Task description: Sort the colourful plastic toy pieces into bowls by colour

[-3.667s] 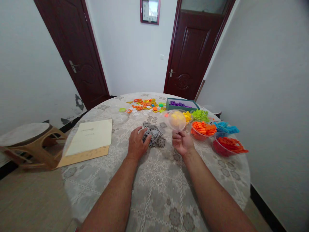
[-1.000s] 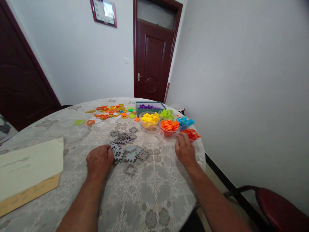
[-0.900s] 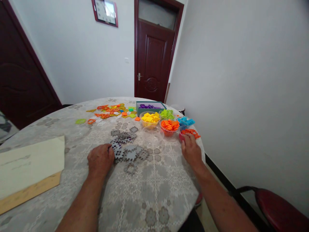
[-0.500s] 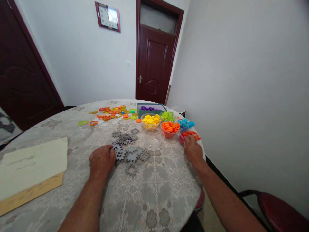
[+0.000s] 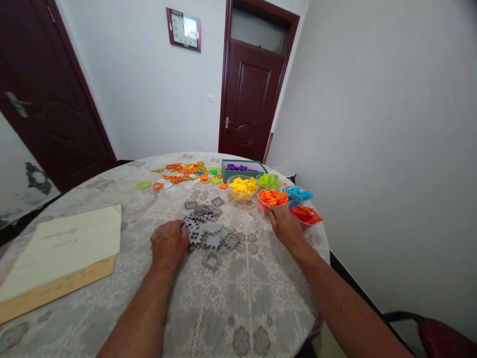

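Note:
My left hand (image 5: 169, 243) rests on the table with curled fingers, its thumb side closed on the edge of a light grey square interlocking piece with window holes (image 5: 194, 234). Beside it lies a loose pile of grey interlocking pieces (image 5: 214, 239). My right hand (image 5: 286, 224) hangs by the near side of the bowl of orange pieces (image 5: 273, 197). Its fingers are bent and together; whatever they hold is hidden. Just left of its fingertips stands a clear plastic bowl (image 5: 246, 213). To its right is the bowl of red-orange pieces (image 5: 306, 215).
Bowls of yellow (image 5: 243, 186), lime green (image 5: 269, 181) and blue pieces (image 5: 298, 193) stand farther back, near a green box (image 5: 244, 174) with purple pieces. Scattered colourful pieces (image 5: 182, 172) lie at the far left. Paper sheets (image 5: 70, 243) cover the left side. A chair (image 5: 443, 328) stands right.
My right hand has moved left from the bowl of red-orange pieces to the front of the orange bowl. My left hand has stayed by the grey pieces. The view has turned slightly left.

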Motion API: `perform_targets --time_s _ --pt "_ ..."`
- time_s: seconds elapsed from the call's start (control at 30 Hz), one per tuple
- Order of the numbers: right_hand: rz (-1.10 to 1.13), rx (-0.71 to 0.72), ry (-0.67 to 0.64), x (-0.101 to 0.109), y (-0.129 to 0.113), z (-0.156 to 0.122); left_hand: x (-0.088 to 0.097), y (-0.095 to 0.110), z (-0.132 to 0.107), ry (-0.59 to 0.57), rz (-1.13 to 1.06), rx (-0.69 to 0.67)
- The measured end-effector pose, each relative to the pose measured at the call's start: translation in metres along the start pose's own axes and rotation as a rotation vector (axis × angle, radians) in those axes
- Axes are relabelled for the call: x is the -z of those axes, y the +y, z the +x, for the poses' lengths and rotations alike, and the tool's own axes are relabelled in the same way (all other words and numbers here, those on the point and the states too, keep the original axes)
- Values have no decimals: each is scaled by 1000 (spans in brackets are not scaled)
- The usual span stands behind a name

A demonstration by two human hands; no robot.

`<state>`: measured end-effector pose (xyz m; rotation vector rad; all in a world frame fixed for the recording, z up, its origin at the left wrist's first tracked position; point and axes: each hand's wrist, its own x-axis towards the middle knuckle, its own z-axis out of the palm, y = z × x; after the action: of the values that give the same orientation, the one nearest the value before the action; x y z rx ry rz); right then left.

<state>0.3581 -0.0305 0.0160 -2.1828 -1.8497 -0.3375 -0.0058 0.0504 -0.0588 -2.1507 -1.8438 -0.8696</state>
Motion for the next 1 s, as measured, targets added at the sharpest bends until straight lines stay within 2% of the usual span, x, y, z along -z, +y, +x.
perform_targets --time_s 0.13,0.27,0.37,0.47,0.73,0.87,1.0 --pt "-12 99 15 16 -22 41 1 1 0 -5 -14 3" --pt "-107 167 -127 27 -37 93 2 3 -1 -7 -32 9" --pt "-140 201 -212 24 -49 123 4 4 -2 8 -39 10" --pt "-150 230 -287 13 -62 141 5 5 -3 8 -40 10" --pt "-212 174 -372 -9 -98 157 10 10 -5 -13 -59 28" --pt "-223 147 -381 -6 -104 154 10 11 -5 -13 -80 38" --pt "-207 197 -348 4 -102 137 10 10 -5 -18 -85 50"
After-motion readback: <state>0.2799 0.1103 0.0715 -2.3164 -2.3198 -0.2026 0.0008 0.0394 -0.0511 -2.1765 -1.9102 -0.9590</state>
